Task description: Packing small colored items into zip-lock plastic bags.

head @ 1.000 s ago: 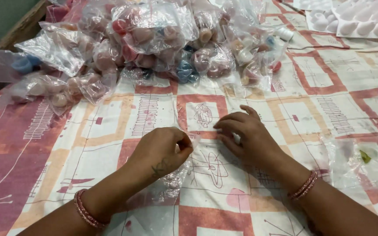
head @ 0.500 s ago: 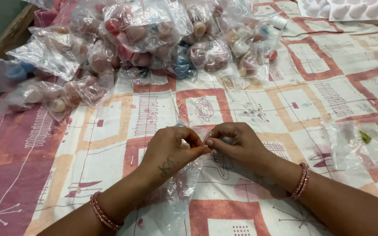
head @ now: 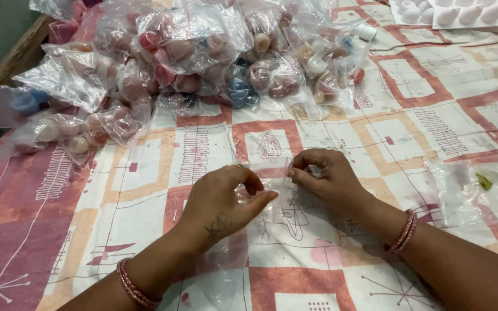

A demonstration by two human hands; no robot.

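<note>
We work over the patterned bedsheet [head: 145, 173], and every place below is told from the clear plastic bag [head: 272, 190] between our hands. Our left hand [head: 223, 201] pinches the bag's near-left edge, thumb and forefinger closed on the thin film; our right hand [head: 324, 175] nips the far-right edge the same way, fingers curled and closed on it. Each hand takes one side, seemingly so the two layers can be drawn apart at the mouth. The bag lies flat on the sheet, its lower part trailing toward us under the left wrist; we cannot tell whether anything is in it.

Beyond the bag, well apart, a heap of filled bags [head: 203, 57] of small rounded pink, cream and blue pieces sits piled together, within reach. To the bag's right lies another clear bag [head: 474, 190] with a small green bit inside. At the far right, past the heap, a white moulded tray [head: 462, 14] rests at the sheet's edge. Beaded bangles [head: 404, 230] circle both wrists.
</note>
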